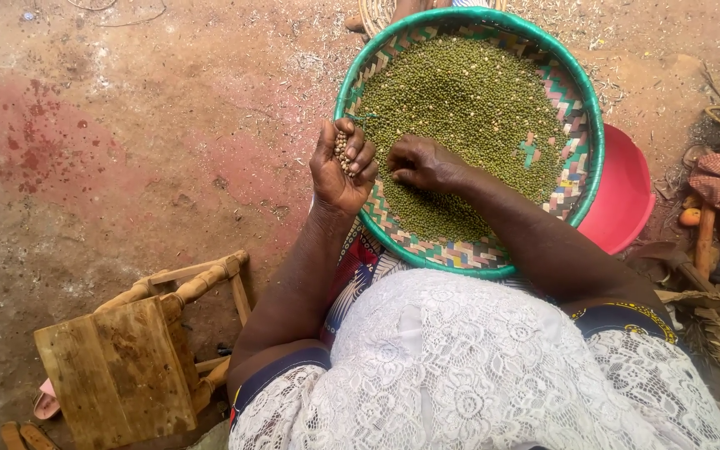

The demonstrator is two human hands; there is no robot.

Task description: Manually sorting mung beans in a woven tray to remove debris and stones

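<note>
One head camera looks steeply down, close over the woven tray (pixel 593 125) on the lap.

Winnowing tray (pixel 577 179): woven fibre, matt, rim bound in green. Green grams (pixel 468 108): small, smooth, dull. Basin (pixel 622 196): red plastic, smooth. Stool (pixel 118 371): rough, worn wood. Blouse (pixel 477 367): white lace cloth. Ground (pixel 127 125): rough, dusty earth.

The left hand (pixel 342 167) cups a few pale grains, its fingers (pixel 358 154) curled at the rim of a woven tray (pixel 581 179) of green lentils (pixel 468 108); the right hand (pixel 423 164) rests on the lentils. A wooden stool (pixel 122 367) lies on the floor.
</note>
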